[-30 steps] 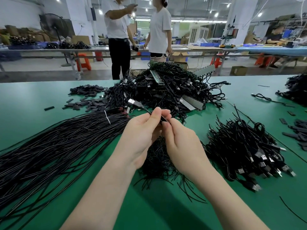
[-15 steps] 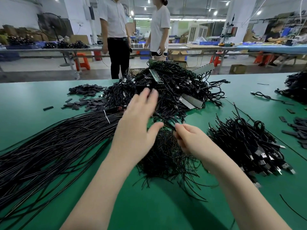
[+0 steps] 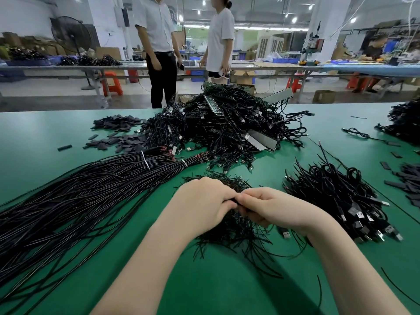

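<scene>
My left hand and my right hand meet knuckle to knuckle low over a small heap of short black wire pieces on the green table. Both hands have curled fingers and together pinch a thin black cable between them; only a short dark bit shows. A USB plug lies just under my right wrist.
Long black wires bundled with white ties fan out to the left. A big tangle of USB cables and circuit strips sits behind. A pile of USB cables lies right. Black sleeves are scattered far left. Two people stand beyond the table.
My left hand, stretched open toward the tangle half a second ago, has come back and curled against my right hand. Both hands dropped lower over the short wire heap.
</scene>
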Motion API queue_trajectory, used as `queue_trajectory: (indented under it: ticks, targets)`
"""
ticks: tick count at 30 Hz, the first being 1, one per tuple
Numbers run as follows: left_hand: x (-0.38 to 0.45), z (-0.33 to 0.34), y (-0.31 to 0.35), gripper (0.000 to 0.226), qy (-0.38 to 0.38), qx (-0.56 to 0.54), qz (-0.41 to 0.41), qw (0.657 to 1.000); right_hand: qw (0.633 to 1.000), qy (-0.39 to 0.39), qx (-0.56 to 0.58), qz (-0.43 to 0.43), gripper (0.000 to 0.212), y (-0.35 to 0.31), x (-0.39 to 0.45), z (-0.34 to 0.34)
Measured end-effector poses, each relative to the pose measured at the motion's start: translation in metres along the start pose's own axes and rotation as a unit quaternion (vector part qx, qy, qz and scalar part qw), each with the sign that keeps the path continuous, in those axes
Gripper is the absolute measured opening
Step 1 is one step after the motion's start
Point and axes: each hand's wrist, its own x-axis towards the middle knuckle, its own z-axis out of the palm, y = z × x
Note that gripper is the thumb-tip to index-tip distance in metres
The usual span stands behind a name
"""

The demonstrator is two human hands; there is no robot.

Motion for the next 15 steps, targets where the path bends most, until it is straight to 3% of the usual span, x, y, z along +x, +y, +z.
queue_trajectory:
  ticks: [2, 4, 6, 8, 11, 13, 15]
  targets:
    - [-0.001, 0.001, -0.010, 0.026, 0.030, -0.012, -0.027, 0.999, 0.998, 0.064, 0.013, -0.020, 0.044, -0.002, 0.002, -0.001]
    - [-0.002, -0.002, -0.023, 0.024, 0.080, -0.082, -0.090, 0.989, 0.979, 0.192, 0.064, -0.031, 0.050, 0.000, 0.005, -0.006]
    - [-0.005, -0.010, -0.035, 0.020, 0.156, -0.207, -0.165, 0.952, 0.946, 0.320, 0.049, -0.027, 0.050, 0.007, 0.010, -0.007]
    - [-0.007, -0.018, -0.043, 0.019, 0.241, -0.385, -0.230, 0.861, 0.938, 0.338, -0.074, 0.002, 0.046, 0.017, 0.016, 0.000]
    - [-0.009, -0.027, -0.044, 0.023, 0.285, -0.609, -0.288, 0.682, 0.941, 0.245, -0.221, 0.079, 0.047, 0.028, 0.029, 0.028]
    - [-0.009, -0.030, -0.043, 0.024, 0.294, -0.668, -0.299, 0.614, 0.920, 0.245, -0.286, 0.104, 0.048, 0.035, 0.035, 0.044]
    - [-0.009, -0.033, -0.043, 0.024, 0.296, -0.698, -0.296, 0.582, 0.902, 0.287, -0.310, 0.094, 0.037, 0.037, 0.038, 0.050]
